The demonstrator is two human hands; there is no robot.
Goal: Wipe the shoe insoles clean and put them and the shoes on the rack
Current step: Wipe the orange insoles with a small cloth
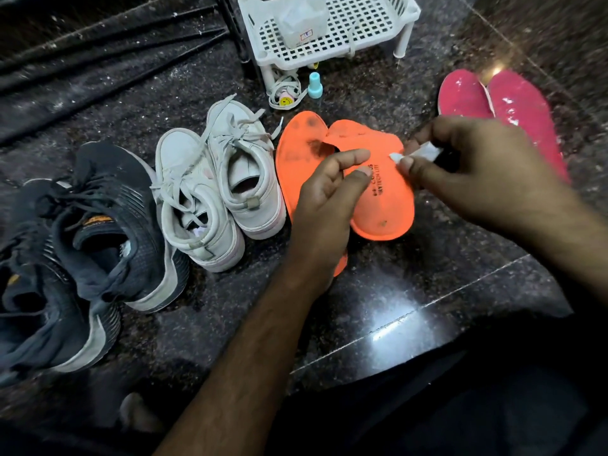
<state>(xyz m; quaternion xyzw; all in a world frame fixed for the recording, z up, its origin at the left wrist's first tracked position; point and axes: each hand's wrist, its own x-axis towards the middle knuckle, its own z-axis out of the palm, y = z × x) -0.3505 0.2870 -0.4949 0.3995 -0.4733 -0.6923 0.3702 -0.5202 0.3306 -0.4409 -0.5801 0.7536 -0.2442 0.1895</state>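
left hand (pixel 329 199) grips orange insole (pixel 381 205) | right hand (pixel 467 166) pinches wipe (pixel 424 153)

The room is dim, and light from above makes bright shiny spots on the dark floor (pixel 391 320). The right hand (pixel 460 159) looks blurry, and the edges bend.

**Single head-worn view, steep downward angle**

One wide-angle camera sits above the seated person, facing forward and down at the dark stone floor (pixel 411 291). Forearms enter from the near edge; the white rack (pixel 329 28) marks the far limit. Close range.
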